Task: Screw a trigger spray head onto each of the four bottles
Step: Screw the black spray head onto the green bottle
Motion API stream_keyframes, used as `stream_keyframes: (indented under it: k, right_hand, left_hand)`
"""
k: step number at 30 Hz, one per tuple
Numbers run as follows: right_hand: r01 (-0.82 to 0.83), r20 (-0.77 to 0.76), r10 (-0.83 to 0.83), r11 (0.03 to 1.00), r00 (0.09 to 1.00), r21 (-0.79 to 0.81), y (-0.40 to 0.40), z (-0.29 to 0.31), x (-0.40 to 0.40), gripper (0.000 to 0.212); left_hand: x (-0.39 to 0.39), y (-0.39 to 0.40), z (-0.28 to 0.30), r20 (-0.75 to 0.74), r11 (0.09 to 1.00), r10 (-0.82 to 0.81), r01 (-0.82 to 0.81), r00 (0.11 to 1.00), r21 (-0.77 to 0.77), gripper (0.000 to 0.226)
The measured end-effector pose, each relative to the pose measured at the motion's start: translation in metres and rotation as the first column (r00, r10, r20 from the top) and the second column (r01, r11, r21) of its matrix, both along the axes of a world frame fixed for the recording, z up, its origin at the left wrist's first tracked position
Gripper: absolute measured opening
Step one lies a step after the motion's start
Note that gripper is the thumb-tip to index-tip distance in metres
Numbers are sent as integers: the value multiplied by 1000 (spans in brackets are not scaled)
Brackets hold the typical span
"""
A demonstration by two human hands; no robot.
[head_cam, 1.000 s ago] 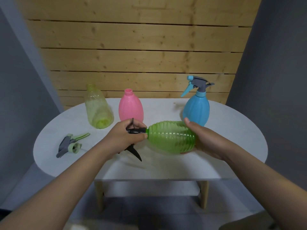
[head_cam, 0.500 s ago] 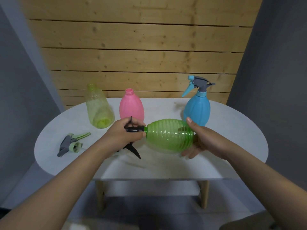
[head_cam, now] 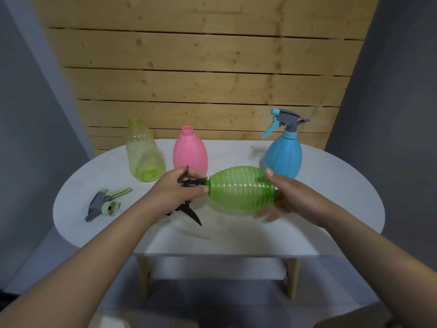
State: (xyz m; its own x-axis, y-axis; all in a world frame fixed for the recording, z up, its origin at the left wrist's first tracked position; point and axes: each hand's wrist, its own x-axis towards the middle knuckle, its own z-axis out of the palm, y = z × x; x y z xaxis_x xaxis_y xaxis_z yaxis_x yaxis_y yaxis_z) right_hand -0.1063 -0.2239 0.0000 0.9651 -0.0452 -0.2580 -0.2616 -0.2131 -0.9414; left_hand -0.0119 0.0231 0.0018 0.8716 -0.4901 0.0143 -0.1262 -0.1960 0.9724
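The green bottle (head_cam: 241,189) is held sideways above the table (head_cam: 331,185): base in the right hand (head_cam: 287,195) grip, black spray head (head_cam: 189,183) in the left hand (head_cam: 176,190) grip. Behind it, three bottles are counted: yellow bottle (head_cam: 144,155), pink bottle (head_cam: 190,151), and blue bottle (head_cam: 283,155), already capped. One loose spray head (head_cam: 104,203) lies left.

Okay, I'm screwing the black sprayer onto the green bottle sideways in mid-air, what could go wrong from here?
1. The green bottle is held horizontal, so the black spray head may start crooked and cross-thread; the left hand hides the collar.
2. The right hand holds only the bottle's base end, so the ribbed body might slip while turning.
3. Your left forearm passes close to the open-necked pink bottle; a wide twist could tip it.
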Motion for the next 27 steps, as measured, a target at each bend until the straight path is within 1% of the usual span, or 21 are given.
stream_keyframes:
  k: [2, 4, 6, 9, 13, 16, 19, 21, 22, 24, 25, 27]
  right_hand:
    - [-3, 73, -3, 997, 997, 77, 1, 0, 1, 81]
    - [3, 114, -16, 994, 993, 111, 1, 2, 0, 79]
    - [13, 109, -22, 997, 994, 82, 0, 6, 0, 73]
    - [32, 115, -36, 999, 993, 42, -2, 8, -1, 75]
    - [43, 138, -53, 997, 989, 69, -1, 7, 1, 56]
    - [45, 118, -55, 995, 992, 87, 0, 9, 2, 55]
    - [55, 77, -62, 994, 995, 96, 3, 9, 0, 60]
    - [45, 98, -49, 998, 994, 35, 2, 10, -1, 59]
    - [37, 109, -35, 999, 993, -10, 1, 11, -1, 55]
    - [16, 125, 5, 986, 992, -167, 1, 14, -4, 51]
    - [-2, 139, 45, 956, 989, -294, 2, 16, -6, 56]
    - [-16, 180, 144, 822, 973, -569, 10, 18, -8, 77]
  left_hand:
    - [2, 1, 1, -13, 1000, 28, -28, 1000, 13, 15]
    - [3, 1, 2, -17, 1000, 23, -22, 1000, 16, 13]
    - [1, 2, 1, -8, 1000, -9, 10, 1000, 12, 13]
    - [0, 2, 2, 2, 999, -45, 45, 999, -5, 11]
    - [2, 2, 2, 49, 998, -52, 53, 997, -19, 11]
    - [3, 2, 4, 79, 998, -58, 60, 995, -27, 14]
    - [3, 1, 6, 112, 999, -47, 50, 993, -17, 18]
    - [6, 2, 7, 108, 999, -46, 48, 993, -19, 20]
    - [7, 3, 8, 104, 998, -53, 55, 993, -12, 21]
    - [7, 4, 10, 123, 997, -76, 73, 990, 31, 23]
    - [6, 3, 11, 145, 995, -93, 85, 985, 59, 24]
    - [3, -1, 12, 192, 988, -138, 122, 972, 91, 25]
